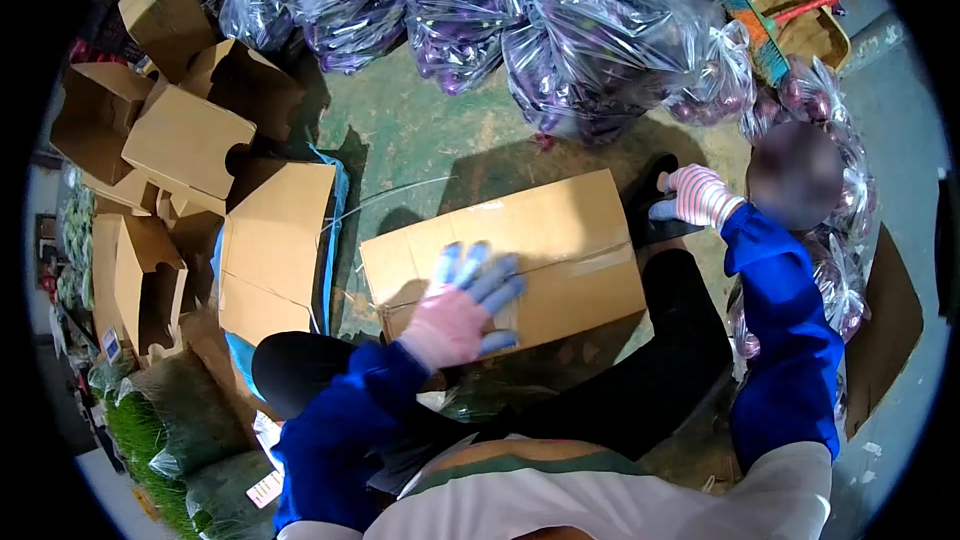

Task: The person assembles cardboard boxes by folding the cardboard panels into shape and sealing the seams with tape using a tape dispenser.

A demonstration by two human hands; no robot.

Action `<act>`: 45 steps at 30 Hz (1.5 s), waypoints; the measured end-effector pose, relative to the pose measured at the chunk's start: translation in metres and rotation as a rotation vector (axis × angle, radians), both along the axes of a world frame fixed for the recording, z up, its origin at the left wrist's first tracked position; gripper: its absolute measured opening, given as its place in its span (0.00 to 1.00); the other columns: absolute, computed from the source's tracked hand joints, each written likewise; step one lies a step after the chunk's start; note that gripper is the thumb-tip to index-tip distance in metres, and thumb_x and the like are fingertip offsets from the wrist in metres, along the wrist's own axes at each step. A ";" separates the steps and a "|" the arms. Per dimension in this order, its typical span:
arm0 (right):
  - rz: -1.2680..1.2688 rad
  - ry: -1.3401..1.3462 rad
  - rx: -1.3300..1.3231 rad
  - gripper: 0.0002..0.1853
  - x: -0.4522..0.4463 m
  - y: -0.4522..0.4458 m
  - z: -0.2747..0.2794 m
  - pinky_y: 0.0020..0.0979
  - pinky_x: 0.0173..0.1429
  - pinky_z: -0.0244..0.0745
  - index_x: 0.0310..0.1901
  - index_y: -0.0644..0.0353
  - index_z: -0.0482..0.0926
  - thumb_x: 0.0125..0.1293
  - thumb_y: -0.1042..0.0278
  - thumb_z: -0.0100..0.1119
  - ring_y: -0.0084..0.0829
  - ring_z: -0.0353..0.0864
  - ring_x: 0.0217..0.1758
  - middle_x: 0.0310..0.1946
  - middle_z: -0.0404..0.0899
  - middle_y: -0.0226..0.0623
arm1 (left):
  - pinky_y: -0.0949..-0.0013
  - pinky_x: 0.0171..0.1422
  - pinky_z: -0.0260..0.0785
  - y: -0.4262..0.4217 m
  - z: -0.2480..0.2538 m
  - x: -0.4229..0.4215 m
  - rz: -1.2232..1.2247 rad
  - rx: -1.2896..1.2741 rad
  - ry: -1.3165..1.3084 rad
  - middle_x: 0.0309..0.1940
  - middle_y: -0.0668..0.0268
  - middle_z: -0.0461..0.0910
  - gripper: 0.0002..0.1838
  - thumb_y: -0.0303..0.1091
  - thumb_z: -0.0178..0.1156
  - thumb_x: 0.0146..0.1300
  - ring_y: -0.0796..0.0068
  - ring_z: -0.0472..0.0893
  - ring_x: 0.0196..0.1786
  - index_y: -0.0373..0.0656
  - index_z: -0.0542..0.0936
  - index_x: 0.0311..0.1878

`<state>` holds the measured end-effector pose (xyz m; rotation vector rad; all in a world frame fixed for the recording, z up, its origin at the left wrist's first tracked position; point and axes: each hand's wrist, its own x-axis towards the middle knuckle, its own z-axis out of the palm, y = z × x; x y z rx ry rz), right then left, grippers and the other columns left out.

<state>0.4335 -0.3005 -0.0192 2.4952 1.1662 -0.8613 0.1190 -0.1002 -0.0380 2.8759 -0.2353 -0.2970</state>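
A closed cardboard box (560, 230) lies on the floor between my legs, with a strip of tape across its top. My left hand (462, 308), in a pink glove with blue fingers, rests over the near left part of the box, its fingers spread. My right hand (700, 196), in a striped glove with blue fingertips, is beyond the box's right end, beside my black shoe (648, 202). Its fingers are curled, and what they hold, if anything, cannot be made out.
Opened cardboard boxes (190, 140) are piled at the left, beside a box with blue plastic lining (275, 240). Clear bags of purple produce (620, 30) line the back. A brush (765, 45) lies at upper right. Bagged greens (140, 435) sit at lower left.
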 end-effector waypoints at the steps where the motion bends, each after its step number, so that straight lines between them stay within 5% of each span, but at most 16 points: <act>1: 0.016 -0.010 -0.019 0.34 0.001 0.002 -0.001 0.39 0.49 0.73 0.39 0.64 0.81 0.49 0.34 0.57 0.46 0.78 0.45 0.37 0.80 0.49 | 0.43 0.72 0.34 -0.010 -0.001 0.018 -0.053 -0.050 -0.046 0.67 0.59 0.57 0.37 0.62 0.48 0.58 0.50 0.51 0.70 0.48 0.64 0.64; 6: -0.018 -0.038 -0.008 0.33 -0.004 0.003 0.000 0.39 0.49 0.73 0.34 0.63 0.82 0.50 0.33 0.56 0.46 0.79 0.44 0.34 0.81 0.49 | 0.52 0.72 0.44 -0.072 -0.019 0.124 -0.298 -0.096 -0.353 0.60 0.55 0.67 0.36 0.62 0.46 0.59 0.56 0.61 0.66 0.38 0.71 0.58; 8: -0.050 -0.012 -0.004 0.33 -0.003 0.004 -0.006 0.39 0.48 0.73 0.32 0.63 0.82 0.50 0.33 0.57 0.46 0.79 0.43 0.33 0.81 0.49 | 0.55 0.68 0.51 -0.093 0.013 0.164 -0.381 0.087 0.146 0.47 0.56 0.78 0.29 0.57 0.46 0.60 0.60 0.71 0.56 0.38 0.80 0.45; 10: -0.066 0.010 0.036 0.33 -0.001 0.007 -0.007 0.39 0.49 0.73 0.33 0.64 0.82 0.49 0.33 0.57 0.46 0.79 0.44 0.33 0.81 0.50 | 0.57 0.63 0.56 -0.108 0.006 0.179 -0.356 0.120 0.270 0.37 0.59 0.81 0.23 0.49 0.47 0.60 0.62 0.77 0.45 0.41 0.84 0.36; 15: -0.293 0.079 -0.071 0.33 0.000 0.017 -0.016 0.38 0.50 0.73 0.39 0.66 0.81 0.50 0.36 0.59 0.45 0.79 0.46 0.38 0.81 0.48 | 0.52 0.53 0.67 -0.130 -0.023 0.212 -0.220 0.261 0.644 0.47 0.63 0.80 0.23 0.50 0.58 0.49 0.62 0.78 0.52 0.51 0.82 0.47; 21: -0.717 -0.038 0.240 0.28 -0.017 -0.010 -0.027 0.34 0.43 0.76 0.35 0.65 0.80 0.54 0.42 0.59 0.40 0.82 0.36 0.33 0.82 0.43 | 0.58 0.49 0.71 -0.128 -0.037 0.226 -0.272 0.133 0.641 0.42 0.56 0.81 0.19 0.44 0.58 0.50 0.61 0.81 0.45 0.45 0.83 0.43; 24: -0.864 0.295 0.875 0.20 -0.004 -0.061 -0.110 0.29 0.36 0.75 0.36 0.66 0.80 0.57 0.53 0.60 0.36 0.81 0.27 0.28 0.82 0.41 | 0.55 0.55 0.63 -0.100 -0.012 0.199 -0.338 -0.311 -0.034 0.37 0.57 0.79 0.15 0.43 0.55 0.57 0.52 0.76 0.45 0.42 0.79 0.40; 25: -1.356 0.656 1.150 0.17 -0.024 -0.054 -0.088 0.28 0.35 0.74 0.37 0.68 0.80 0.57 0.59 0.62 0.33 0.80 0.27 0.30 0.82 0.39 | 0.54 0.57 0.59 -0.079 0.005 0.183 -0.259 -0.300 -0.306 0.42 0.56 0.77 0.19 0.43 0.57 0.54 0.54 0.72 0.51 0.43 0.76 0.46; 27: -1.641 0.921 1.245 0.15 -0.037 -0.057 -0.090 0.29 0.36 0.75 0.37 0.66 0.81 0.55 0.62 0.64 0.32 0.80 0.28 0.31 0.82 0.36 | 0.50 0.58 0.58 -0.026 0.017 0.135 0.087 -0.230 -0.725 0.48 0.53 0.72 0.22 0.39 0.61 0.51 0.53 0.70 0.52 0.43 0.74 0.49; 31: -1.595 1.028 1.256 0.14 -0.064 -0.048 -0.077 0.30 0.41 0.75 0.40 0.65 0.81 0.56 0.63 0.62 0.30 0.80 0.33 0.34 0.82 0.35 | 0.52 0.60 0.59 0.075 -0.021 0.001 0.749 0.126 -0.833 0.53 0.45 0.69 0.28 0.38 0.61 0.54 0.46 0.68 0.54 0.36 0.67 0.57; 34: -1.342 1.016 1.204 0.15 -0.085 -0.040 -0.065 0.28 0.48 0.73 0.43 0.65 0.80 0.57 0.65 0.60 0.28 0.80 0.39 0.37 0.81 0.33 | 0.65 0.61 0.62 0.084 -0.039 -0.082 1.432 -1.003 -0.098 0.47 0.53 0.77 0.31 0.52 0.55 0.62 0.64 0.74 0.51 0.34 0.70 0.57; 36: -1.237 1.137 1.175 0.17 -0.104 -0.041 -0.066 0.28 0.55 0.71 0.51 0.65 0.75 0.63 0.64 0.53 0.29 0.76 0.50 0.49 0.77 0.36 | 0.68 0.57 0.63 0.049 -0.040 -0.106 1.255 -1.249 0.013 0.46 0.63 0.78 0.29 0.55 0.54 0.62 0.75 0.73 0.48 0.38 0.76 0.53; 38: -0.980 1.229 1.197 0.16 -0.116 -0.032 -0.055 0.34 0.59 0.69 0.54 0.63 0.72 0.67 0.73 0.40 0.31 0.74 0.54 0.51 0.76 0.37 | 0.64 0.68 0.54 0.064 -0.082 -0.119 1.007 -1.648 0.378 0.62 0.62 0.66 0.40 0.44 0.65 0.56 0.67 0.61 0.65 0.44 0.57 0.68; 40: -1.316 1.350 1.116 0.16 -0.108 -0.040 -0.070 0.34 0.58 0.70 0.52 0.63 0.73 0.66 0.67 0.46 0.33 0.76 0.52 0.50 0.76 0.38 | 0.65 0.69 0.53 0.054 -0.070 -0.123 1.026 -1.591 0.179 0.64 0.64 0.62 0.50 0.39 0.70 0.51 0.69 0.60 0.65 0.47 0.48 0.71; 43: -1.240 1.199 1.239 0.21 -0.107 -0.053 -0.065 0.37 0.58 0.69 0.54 0.61 0.72 0.63 0.58 0.49 0.36 0.75 0.53 0.52 0.75 0.37 | 0.66 0.69 0.51 0.066 -0.070 -0.143 0.783 -1.293 -0.112 0.64 0.54 0.61 0.62 0.46 0.72 0.46 0.66 0.57 0.68 0.35 0.36 0.70; 45: -1.253 1.120 1.230 0.25 -0.116 -0.034 -0.038 0.41 0.60 0.68 0.55 0.60 0.72 0.61 0.53 0.52 0.38 0.73 0.55 0.53 0.74 0.37 | 0.66 0.70 0.50 0.079 0.011 -0.171 0.667 -1.375 -0.297 0.65 0.53 0.59 0.62 0.43 0.73 0.46 0.66 0.56 0.68 0.34 0.36 0.70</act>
